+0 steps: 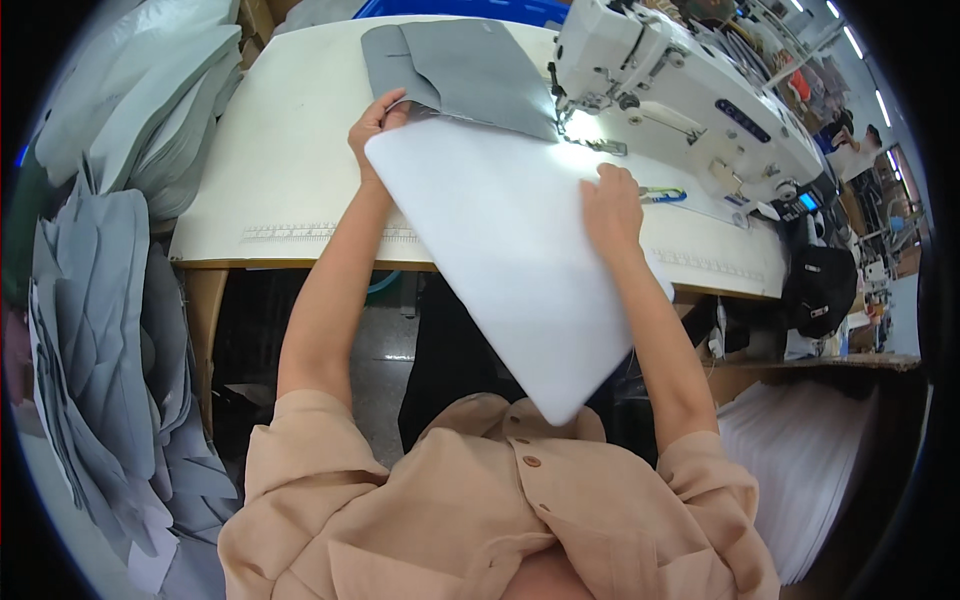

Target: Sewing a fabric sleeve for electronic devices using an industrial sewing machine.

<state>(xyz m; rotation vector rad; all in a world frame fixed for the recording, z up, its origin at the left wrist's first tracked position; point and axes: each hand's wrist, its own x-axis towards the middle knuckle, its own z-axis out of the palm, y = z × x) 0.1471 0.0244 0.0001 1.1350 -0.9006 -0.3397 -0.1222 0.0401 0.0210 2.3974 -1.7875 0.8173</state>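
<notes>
A large white sheet (520, 260) with rounded corners slants over the table's front edge and down over my lap. My right hand (613, 215) has its fingers curled at the sheet's right side, holding it. My left hand (378, 128) is closed at the near left edge of a grey fabric panel (480, 75), beside the sheet's upper left corner. The panel lies flat, with a smaller flap piece on its left part. Its right corner reaches the lit needle area of a white sewing machine (690, 90). The sheet hides part of the panel's near edge.
Grey cut pieces (95, 330) hang in a pile at the left, below more stacked pieces (150, 90). A small thread snipper (662, 195) lies right of my right hand. White sheets (795, 470) fill a shelf at lower right. A black bag (820, 285) hangs by the table.
</notes>
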